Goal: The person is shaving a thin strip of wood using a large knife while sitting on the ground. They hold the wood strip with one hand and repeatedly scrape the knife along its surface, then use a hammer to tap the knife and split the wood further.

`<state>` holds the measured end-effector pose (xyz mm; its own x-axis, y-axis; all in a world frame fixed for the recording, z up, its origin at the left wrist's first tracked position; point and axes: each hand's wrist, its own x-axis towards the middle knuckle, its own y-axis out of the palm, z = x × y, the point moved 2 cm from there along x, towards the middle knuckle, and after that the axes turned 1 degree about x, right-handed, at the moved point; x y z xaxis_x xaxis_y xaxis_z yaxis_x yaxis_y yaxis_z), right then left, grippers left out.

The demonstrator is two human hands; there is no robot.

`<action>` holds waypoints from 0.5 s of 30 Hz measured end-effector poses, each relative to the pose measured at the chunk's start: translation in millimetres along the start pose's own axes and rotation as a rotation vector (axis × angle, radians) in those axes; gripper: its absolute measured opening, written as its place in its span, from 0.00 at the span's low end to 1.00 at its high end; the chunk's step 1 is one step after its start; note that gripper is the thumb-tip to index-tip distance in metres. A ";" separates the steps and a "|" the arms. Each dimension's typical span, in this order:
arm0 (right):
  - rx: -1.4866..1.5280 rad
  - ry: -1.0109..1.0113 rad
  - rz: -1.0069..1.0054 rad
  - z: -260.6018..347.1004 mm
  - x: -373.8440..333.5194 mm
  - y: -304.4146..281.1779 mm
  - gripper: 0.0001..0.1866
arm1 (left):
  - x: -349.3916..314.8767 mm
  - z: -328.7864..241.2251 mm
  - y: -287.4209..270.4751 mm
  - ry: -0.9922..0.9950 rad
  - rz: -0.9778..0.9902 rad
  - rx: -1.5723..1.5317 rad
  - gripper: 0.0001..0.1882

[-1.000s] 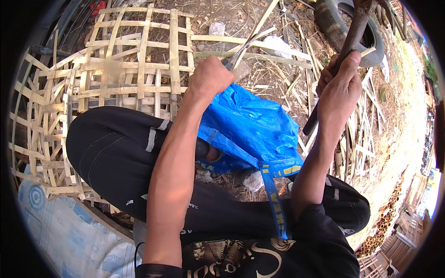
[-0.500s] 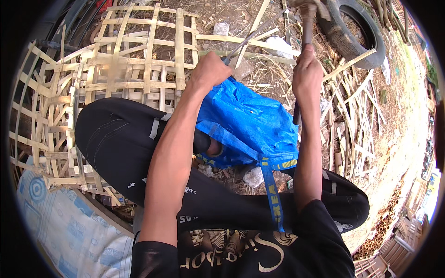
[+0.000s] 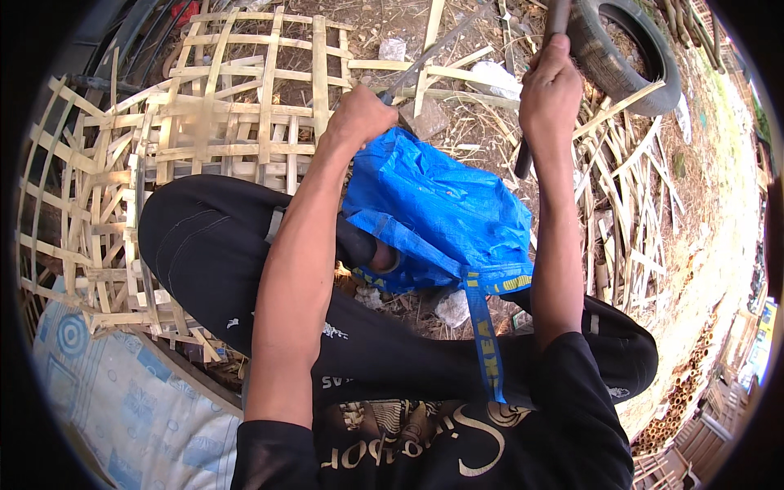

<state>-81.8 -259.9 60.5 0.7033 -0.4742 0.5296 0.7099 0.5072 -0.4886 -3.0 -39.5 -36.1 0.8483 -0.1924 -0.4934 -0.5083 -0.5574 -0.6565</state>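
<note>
On my feed: left hand fisted round long blade's near end, I figure for steadiness, blade crossing bamboo strip. Right hand clenches dark shaft, maybe for leverage. Blue bag spread before legs.

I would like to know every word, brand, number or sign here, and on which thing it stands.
I leave the wording unquoted.
Blue bag: yellow lettering on its edge and strap.
Black shirt: large gold lettering.
Black trousers: small white lettering, partly hidden.
Coloured panel, right rim: too small and blurred.
Held blade, dark handle: no lettering visible.
</note>
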 end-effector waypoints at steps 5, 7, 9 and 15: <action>-0.273 -0.030 0.501 -90.9 -57.8 32.2 0.36 | 24.9 18.9 10.8 0.198 -0.305 0.064 0.19; -0.269 0.339 0.589 -74.3 -45.6 9.5 0.31 | 13.9 2.6 6.8 0.047 -0.084 0.065 0.19; -0.161 0.436 0.405 -22.0 -8.2 -7.5 0.37 | 2.0 6.4 -5.4 -0.022 0.022 0.031 0.19; -0.176 0.119 0.208 9.8 10.8 0.8 0.35 | -3.0 -1.5 -14.4 -0.071 0.015 0.066 0.19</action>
<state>-74.0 -257.6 72.6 0.8266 -0.4590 0.3258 0.5381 0.4745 -0.6966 2.0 -32.1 -24.3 0.8287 -0.1412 -0.5416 -0.5318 -0.5003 -0.6833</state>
